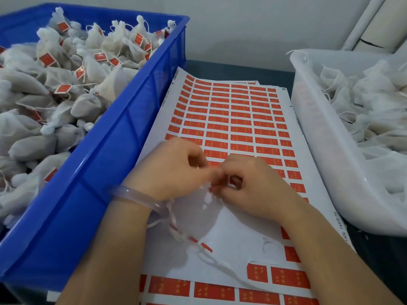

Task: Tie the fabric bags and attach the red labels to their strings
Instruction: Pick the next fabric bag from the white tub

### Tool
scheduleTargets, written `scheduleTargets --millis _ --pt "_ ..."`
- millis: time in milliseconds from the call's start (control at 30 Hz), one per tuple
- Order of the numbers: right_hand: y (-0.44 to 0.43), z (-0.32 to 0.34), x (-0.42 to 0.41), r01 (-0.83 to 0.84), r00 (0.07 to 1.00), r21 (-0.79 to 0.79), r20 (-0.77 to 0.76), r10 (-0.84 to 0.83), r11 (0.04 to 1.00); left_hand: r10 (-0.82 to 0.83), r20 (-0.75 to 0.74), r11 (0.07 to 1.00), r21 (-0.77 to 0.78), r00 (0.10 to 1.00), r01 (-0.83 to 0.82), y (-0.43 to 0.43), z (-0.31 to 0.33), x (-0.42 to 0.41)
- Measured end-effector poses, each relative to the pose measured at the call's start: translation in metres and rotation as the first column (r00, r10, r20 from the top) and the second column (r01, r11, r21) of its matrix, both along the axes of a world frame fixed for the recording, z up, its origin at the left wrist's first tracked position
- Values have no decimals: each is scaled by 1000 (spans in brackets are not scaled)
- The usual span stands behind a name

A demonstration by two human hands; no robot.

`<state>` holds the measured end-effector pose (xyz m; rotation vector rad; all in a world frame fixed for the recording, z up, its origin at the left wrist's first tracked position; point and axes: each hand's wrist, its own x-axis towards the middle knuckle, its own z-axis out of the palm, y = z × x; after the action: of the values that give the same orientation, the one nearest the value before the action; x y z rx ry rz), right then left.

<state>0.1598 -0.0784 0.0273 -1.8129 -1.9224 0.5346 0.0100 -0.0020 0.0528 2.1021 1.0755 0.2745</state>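
Red-and-white twisted strip (176, 227) nearest, by left wrist. Beyond it, left hand (174, 170) and right hand (248, 188) fingertip to fingertip, both pinching small red label (230, 181) over label sheet (231, 119) — string too blurred to place. Far left, blue crate (105, 137) of tied bags (44, 84); far right, white tub (312, 137).

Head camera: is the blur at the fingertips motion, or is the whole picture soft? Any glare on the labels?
Head view: blur is local, where left hand and right hand meet, hiding what they hold; the label sheet is crisp. Head view: no glare on the sheet, only sheen on the blue crate; the white tub looks washed out.
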Motion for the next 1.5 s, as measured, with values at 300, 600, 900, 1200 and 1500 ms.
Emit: scheduleTargets --millis 300,600,900,1200,1500 --pt "0 -2 3 -24 1000 12 -19 25 1000 70 -109 991 120 992 -56 9 -22 21" --pt "0 1 3 -53 998 -63 16 54 997 42 -84 999 33 996 -39 13 -20 22" --pt "-10 16 21 6 961 -166 -272 -52 986 51 -3 998 -26 999 -51 14 -24 18" --pt "-21 34 30 -144 944 -289 -326 44 946 9 47 995 -103 999 -4 12 -21 13" --pt "-21 36 16 -20 959 -87 -285 -6 996 33 99 999 -8 995 -32 13 -21 9"
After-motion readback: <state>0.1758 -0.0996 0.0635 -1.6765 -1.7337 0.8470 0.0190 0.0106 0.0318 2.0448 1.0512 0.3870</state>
